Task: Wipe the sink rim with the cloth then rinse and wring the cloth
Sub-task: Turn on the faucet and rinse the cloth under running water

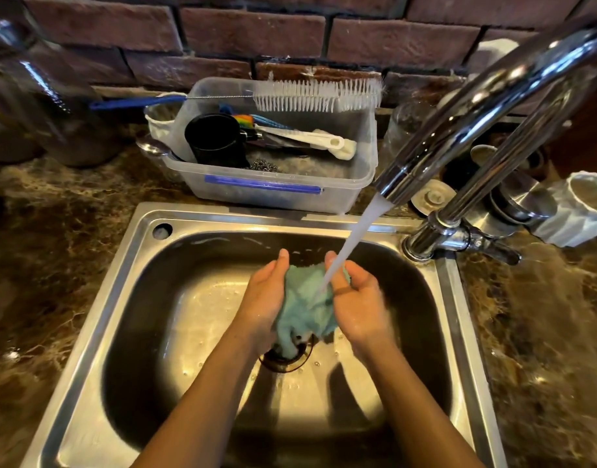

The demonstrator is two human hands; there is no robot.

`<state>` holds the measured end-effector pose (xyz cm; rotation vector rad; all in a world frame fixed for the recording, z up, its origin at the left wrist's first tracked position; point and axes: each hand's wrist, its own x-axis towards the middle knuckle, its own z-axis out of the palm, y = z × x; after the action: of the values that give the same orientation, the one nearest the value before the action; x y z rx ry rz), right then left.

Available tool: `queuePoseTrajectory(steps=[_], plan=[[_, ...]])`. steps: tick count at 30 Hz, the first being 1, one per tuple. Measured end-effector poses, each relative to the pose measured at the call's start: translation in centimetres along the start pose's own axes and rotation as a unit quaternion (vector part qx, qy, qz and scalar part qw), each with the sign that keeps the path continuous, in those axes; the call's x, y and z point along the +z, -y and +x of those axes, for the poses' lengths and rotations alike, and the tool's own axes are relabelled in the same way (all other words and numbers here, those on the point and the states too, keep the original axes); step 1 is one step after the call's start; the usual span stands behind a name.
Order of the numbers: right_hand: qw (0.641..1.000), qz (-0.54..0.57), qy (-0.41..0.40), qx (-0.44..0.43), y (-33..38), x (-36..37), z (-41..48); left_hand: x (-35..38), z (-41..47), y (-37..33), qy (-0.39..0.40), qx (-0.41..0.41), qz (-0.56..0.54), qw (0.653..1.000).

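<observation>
A light blue cloth is pressed between both palms over the middle of the steel sink. My left hand holds its left side, and my right hand holds its right side. Water pours from the chrome faucet onto the top of the cloth and my right fingers. The cloth's lower end hangs just above the drain.
A clear plastic tub with a black cup, brushes and a steel scourer sits behind the sink. A white bottle brush lies across its rim. Glass jars stand far left, a white cup far right, on a brown marble counter.
</observation>
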<state>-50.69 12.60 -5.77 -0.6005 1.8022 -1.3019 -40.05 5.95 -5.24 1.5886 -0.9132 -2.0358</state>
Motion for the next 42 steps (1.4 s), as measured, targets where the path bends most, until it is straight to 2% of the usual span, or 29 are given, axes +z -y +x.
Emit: queuePoseTrajectory(steps=[2, 3, 5, 7, 11, 13, 15, 18, 22, 25, 28, 32, 35, 37, 39, 42], plan=[[0.997, 0.053, 0.005, 0.062, -0.5, 1.2, 0.0, 1.2, -1.2, -0.3, 0.040, -0.099, -0.162, 0.981], [0.992, 0.081, 0.004, 0.100, -0.7, 1.6, 0.0, 1.7, -1.5, -0.2, 0.048, -0.116, -0.230, 0.965], [0.960, 0.201, 0.015, 0.192, -0.9, 2.2, -0.1, 2.5, -1.4, 0.2, 0.033, -0.097, -0.296, 0.950], [0.942, 0.258, 0.021, 0.212, -0.7, 2.5, -0.4, 2.8, -0.9, 0.4, 0.007, -0.058, -0.289, 0.955], [0.990, 0.113, -0.009, 0.084, 0.7, 3.9, -1.9, 3.2, 0.0, 0.6, -0.111, 0.036, -0.151, 0.982], [0.997, 0.062, -0.038, 0.028, 1.3, 4.0, -2.2, 3.1, -0.3, 0.8, -0.080, 0.016, -0.140, 0.987], [0.998, 0.042, -0.047, 0.010, 1.3, 3.3, -1.4, 3.2, -0.8, 0.9, -0.036, -0.029, -0.152, 0.987], [0.997, 0.005, -0.058, 0.045, 0.5, 2.3, 0.0, 3.6, -1.5, 0.7, -0.030, -0.018, -0.164, 0.986], [0.997, 0.023, -0.006, 0.071, 1.3, 4.0, -2.2, 2.9, -0.4, 0.1, -0.098, 0.027, -0.099, 0.990], [0.993, 0.069, -0.041, 0.081, 0.6, 3.7, -1.8, 3.1, -1.1, -0.2, -0.056, -0.019, -0.077, 0.995], [0.993, 0.005, -0.080, 0.084, -0.2, 3.0, -0.3, 3.4, -1.6, -0.2, -0.018, -0.058, -0.107, 0.992], [0.995, 0.029, -0.030, 0.091, 1.0, 4.3, -2.4, 3.0, -0.8, -0.3, -0.073, -0.029, -0.113, 0.990], [0.998, 0.016, -0.040, 0.052, 0.0, 3.7, -1.3, 2.8, -0.9, -0.8, -0.033, -0.102, -0.149, 0.983], [0.995, 0.017, -0.059, 0.081, -1.4, 2.5, 0.4, 2.9, -1.5, -1.6, 0.008, -0.150, -0.186, 0.971], [0.986, 0.089, -0.046, 0.132, -2.0, 1.7, 1.2, 2.7, -1.3, -1.6, 0.012, -0.157, -0.209, 0.965], [0.947, 0.217, 0.033, 0.233, -2.2, 1.4, 0.5, 2.9, -1.4, -1.7, 0.006, -0.142, -0.232, 0.962]])
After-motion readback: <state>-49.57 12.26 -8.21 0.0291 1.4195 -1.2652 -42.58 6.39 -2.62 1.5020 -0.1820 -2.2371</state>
